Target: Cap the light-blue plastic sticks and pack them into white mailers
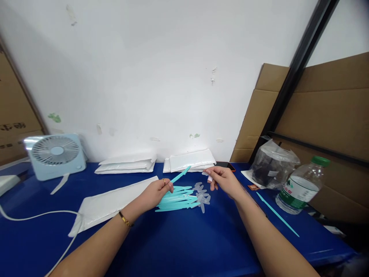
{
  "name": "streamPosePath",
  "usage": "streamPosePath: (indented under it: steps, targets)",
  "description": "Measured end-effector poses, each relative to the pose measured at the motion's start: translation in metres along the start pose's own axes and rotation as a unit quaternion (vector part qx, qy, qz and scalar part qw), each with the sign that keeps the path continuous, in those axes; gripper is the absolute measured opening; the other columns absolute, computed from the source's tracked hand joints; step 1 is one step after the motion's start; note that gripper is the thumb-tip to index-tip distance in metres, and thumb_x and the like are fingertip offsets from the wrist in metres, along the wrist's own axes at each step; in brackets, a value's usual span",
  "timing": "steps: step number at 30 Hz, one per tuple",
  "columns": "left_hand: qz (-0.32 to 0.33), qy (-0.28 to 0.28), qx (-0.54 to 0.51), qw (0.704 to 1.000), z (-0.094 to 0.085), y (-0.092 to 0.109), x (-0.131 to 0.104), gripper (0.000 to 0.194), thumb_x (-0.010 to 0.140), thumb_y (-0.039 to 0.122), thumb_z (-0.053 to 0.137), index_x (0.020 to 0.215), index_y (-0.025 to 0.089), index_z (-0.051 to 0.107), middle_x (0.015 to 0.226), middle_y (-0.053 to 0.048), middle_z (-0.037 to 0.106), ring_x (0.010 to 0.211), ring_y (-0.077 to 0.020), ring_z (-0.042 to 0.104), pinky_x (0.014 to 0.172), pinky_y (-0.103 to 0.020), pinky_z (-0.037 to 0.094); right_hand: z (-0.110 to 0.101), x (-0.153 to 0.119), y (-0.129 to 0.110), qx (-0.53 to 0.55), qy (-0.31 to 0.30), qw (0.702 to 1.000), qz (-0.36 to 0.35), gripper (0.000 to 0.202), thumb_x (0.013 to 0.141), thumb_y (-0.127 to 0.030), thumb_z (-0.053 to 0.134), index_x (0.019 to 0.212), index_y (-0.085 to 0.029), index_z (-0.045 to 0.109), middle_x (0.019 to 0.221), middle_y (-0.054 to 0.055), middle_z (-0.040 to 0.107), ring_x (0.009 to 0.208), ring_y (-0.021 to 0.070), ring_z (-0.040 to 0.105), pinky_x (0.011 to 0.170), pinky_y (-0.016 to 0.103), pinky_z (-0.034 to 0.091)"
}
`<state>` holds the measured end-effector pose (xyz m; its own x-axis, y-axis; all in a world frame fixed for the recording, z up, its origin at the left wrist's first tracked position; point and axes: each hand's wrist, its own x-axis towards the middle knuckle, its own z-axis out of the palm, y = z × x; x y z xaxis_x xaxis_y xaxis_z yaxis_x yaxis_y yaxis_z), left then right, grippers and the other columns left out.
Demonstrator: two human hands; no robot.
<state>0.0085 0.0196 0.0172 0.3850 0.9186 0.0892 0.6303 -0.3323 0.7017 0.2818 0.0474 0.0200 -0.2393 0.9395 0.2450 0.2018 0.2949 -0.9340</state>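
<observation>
My left hand (157, 191) is closed on the handle of a teal eyebrow razor (181, 174), its blade end pointing up and to the right. Between the fingertips of my right hand (221, 179) is a small translucent blade cap (205, 173). The razor and the cap are apart. Under and between my hands lies a pile of teal razors (175, 200), side by side on the blue table (184, 238). At the pile's right end several loose translucent caps (203, 198) are scattered. White is visible around a finger of my right hand.
White padded envelopes (127, 163) and another stack (191, 159) lie along the wall; one envelope (109, 204) lies left. A fan (56, 154) stands far left, its cable crossing the table. Right are a phone (225, 165), a bagged dark container (268, 165), a bottle (301, 186) and a single razor (276, 213).
</observation>
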Motion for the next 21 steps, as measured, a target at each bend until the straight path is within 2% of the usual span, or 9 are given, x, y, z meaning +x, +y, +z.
streamPosePath:
  steps: [4, 8, 11, 15, 21]
  targets:
    - [0.001, 0.009, -0.020, 1.000, 0.000, 0.005, -0.003, 0.044, 0.085, 0.048, 0.026, 0.076, 0.019, 0.058, 0.072, 0.001, 0.050, 0.068, -0.0148, 0.046, 0.059, -0.025, 0.036, 0.009, -0.003, -0.005, 0.086, -0.030, 0.996, -0.007, 0.029, 0.080, -0.044, 0.054, 0.091, -0.017, 0.053, 0.067, 0.001, 0.063, 0.050, 0.0127, 0.061, 0.045, 0.021, 0.040]
    - [0.000, 0.015, -0.021, 1.000, -0.001, 0.008, -0.004, 0.049, 0.086, 0.051, 0.024, 0.071, 0.019, 0.058, 0.070, 0.001, 0.051, 0.068, -0.0147, 0.046, 0.062, -0.025, 0.036, 0.015, -0.003, -0.005, 0.125, -0.041, 0.991, -0.020, 0.025, 0.081, -0.040, 0.055, 0.089, -0.018, 0.047, 0.065, 0.000, 0.062, 0.054, 0.0134, 0.062, 0.049, 0.022, 0.041]
    - [-0.008, 0.019, -0.022, 1.000, 0.000, 0.007, -0.003, 0.051, 0.085, 0.053, 0.023, 0.072, 0.019, 0.059, 0.069, 0.001, 0.051, 0.067, -0.0147, 0.046, 0.062, -0.025, 0.036, 0.015, -0.002, -0.003, 0.121, -0.034, 0.992, -0.024, 0.024, 0.081, -0.040, 0.054, 0.088, -0.019, 0.046, 0.067, 0.001, 0.064, 0.061, 0.0156, 0.064, 0.053, 0.023, 0.042]
    - [-0.013, 0.011, -0.018, 1.000, 0.001, 0.003, -0.002, 0.050, 0.085, 0.054, 0.023, 0.074, 0.019, 0.058, 0.066, 0.001, 0.047, 0.063, -0.0145, 0.044, 0.056, -0.024, 0.034, 0.013, -0.003, -0.005, 0.095, -0.020, 0.995, -0.033, 0.023, 0.082, -0.041, 0.053, 0.086, -0.019, 0.047, 0.062, -0.001, 0.062, 0.057, 0.0147, 0.062, 0.053, 0.024, 0.042]
    - [-0.011, 0.001, -0.033, 0.999, 0.000, 0.006, -0.003, 0.048, 0.083, 0.056, 0.026, 0.065, 0.018, 0.049, 0.060, 0.003, 0.039, 0.057, -0.0125, 0.037, 0.053, -0.023, 0.030, 0.014, -0.007, -0.011, 0.068, -0.028, 0.995, -0.064, 0.023, 0.081, -0.040, 0.056, 0.084, -0.019, 0.050, 0.066, 0.001, 0.062, 0.060, 0.0136, 0.060, 0.058, 0.026, 0.045]
